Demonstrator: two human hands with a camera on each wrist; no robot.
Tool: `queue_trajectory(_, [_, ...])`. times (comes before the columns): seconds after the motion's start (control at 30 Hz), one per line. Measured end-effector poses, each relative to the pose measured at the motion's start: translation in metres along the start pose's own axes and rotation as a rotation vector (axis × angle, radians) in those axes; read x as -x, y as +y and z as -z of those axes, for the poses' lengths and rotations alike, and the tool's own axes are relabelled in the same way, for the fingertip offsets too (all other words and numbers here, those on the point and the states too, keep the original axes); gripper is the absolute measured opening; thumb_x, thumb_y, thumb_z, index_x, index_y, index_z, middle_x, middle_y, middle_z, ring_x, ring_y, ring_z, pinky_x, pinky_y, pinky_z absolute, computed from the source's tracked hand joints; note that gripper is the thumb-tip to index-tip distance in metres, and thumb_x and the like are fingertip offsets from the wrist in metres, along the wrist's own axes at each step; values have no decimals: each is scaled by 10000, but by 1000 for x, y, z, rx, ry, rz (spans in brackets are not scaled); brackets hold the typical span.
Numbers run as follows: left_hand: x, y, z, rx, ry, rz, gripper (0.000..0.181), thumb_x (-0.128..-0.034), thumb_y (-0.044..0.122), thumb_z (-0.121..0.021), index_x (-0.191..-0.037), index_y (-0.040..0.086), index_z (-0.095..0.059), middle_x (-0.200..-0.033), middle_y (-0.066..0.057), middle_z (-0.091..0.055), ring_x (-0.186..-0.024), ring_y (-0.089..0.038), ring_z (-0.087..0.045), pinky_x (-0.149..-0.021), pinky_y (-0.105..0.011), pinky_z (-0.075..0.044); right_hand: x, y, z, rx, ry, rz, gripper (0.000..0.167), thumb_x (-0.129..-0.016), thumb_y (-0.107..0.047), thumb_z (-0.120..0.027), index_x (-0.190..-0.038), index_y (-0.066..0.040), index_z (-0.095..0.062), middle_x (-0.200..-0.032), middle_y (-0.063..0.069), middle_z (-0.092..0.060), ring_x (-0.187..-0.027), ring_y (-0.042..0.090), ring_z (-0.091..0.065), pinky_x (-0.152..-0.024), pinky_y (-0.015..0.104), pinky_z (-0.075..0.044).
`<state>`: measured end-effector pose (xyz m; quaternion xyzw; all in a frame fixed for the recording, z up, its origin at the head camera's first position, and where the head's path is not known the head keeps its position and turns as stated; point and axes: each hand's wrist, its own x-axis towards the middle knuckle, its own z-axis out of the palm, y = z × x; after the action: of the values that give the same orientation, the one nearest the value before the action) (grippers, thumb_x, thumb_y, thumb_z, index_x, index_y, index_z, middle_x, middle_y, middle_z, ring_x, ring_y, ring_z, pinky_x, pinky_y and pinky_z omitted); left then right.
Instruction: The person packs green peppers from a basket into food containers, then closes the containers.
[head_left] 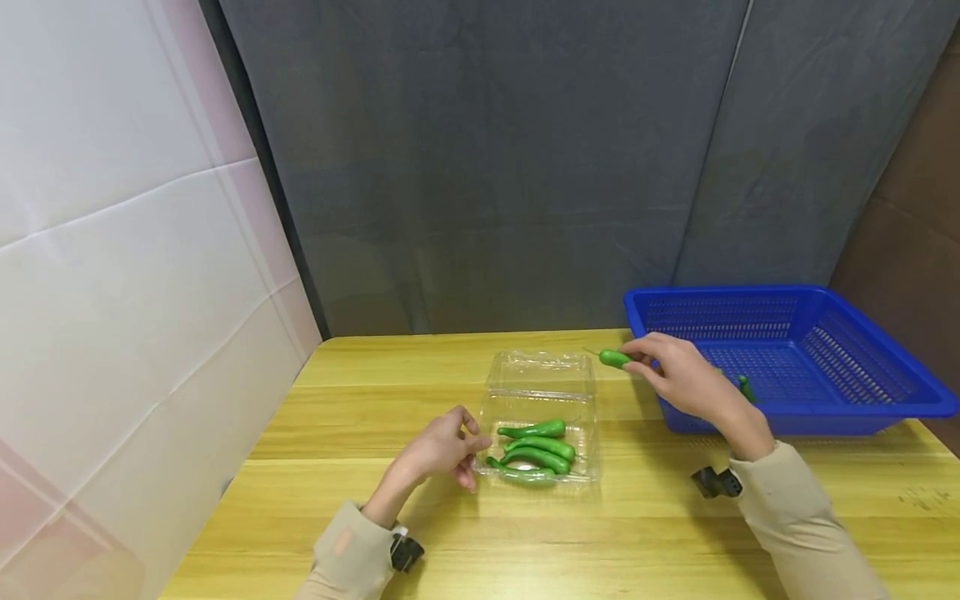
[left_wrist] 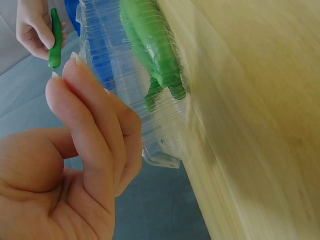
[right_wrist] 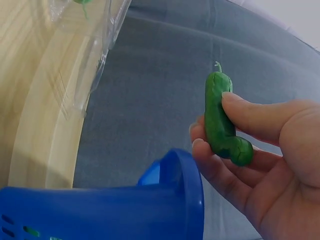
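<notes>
My right hand (head_left: 686, 379) pinches a green chili pepper (head_left: 615, 358) between thumb and fingers, above the table beside the blue basket's near left corner. In the right wrist view this pepper (right_wrist: 220, 120) has a bent lower end and a thin stem at its top. A clear plastic clamshell box (head_left: 540, 375) lies with its lid raised at the back. Several green peppers (head_left: 536, 454) lie side by side in its base. My left hand (head_left: 442, 450) is at the box's left edge, fingers loosely bent; whether it touches the plastic is unclear.
A blue slotted plastic basket (head_left: 795, 410) stands on the right of the wooden table (head_left: 360, 400), with a few green peppers (head_left: 746, 387) inside near its front left. A grey cloth wall (head_left: 487, 167) rises behind the table, and a white panel (head_left: 135, 250) stands on the left.
</notes>
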<state>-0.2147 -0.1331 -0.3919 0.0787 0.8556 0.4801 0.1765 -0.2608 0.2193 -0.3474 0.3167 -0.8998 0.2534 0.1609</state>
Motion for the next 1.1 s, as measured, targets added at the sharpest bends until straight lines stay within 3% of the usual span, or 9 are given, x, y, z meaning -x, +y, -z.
queue_trajectory(0.43, [0,2,-4,2,11,1,206,-1015,103,-613,-1082,-33,-474,-669,-181,-645,-452,-179,-637,-567,-442,-623,-3,-5,-20,-26,-23,78,151,-954,-47,-695,-1100,-19,-722,-900,-9,-629,-768,105,-578,-617,277,-525])
queue_trajectory(0.77, [1,4,-7,16,19,8,198,-1013,92,-613,-1075,-33,-473,-664,-165,-637,-447,-165,-626,-555,-435,-621,-4,-15,-35,-34,-41,117,198,-950,-37,-695,-1142,12,-712,-1041,109,-697,-892,208,-660,-728,368,-595])
queue_trajectory(1.1, [1,5,-7,16,16,10,202,-1018,98,-609,-1074,-35,-467,-673,-156,-635,-452,-171,-633,-563,-428,-624,-4,-20,-52,-27,-41,174,240,-913,36,-700,-1152,7,-707,-1058,127,-685,-901,231,-663,-733,375,-595])
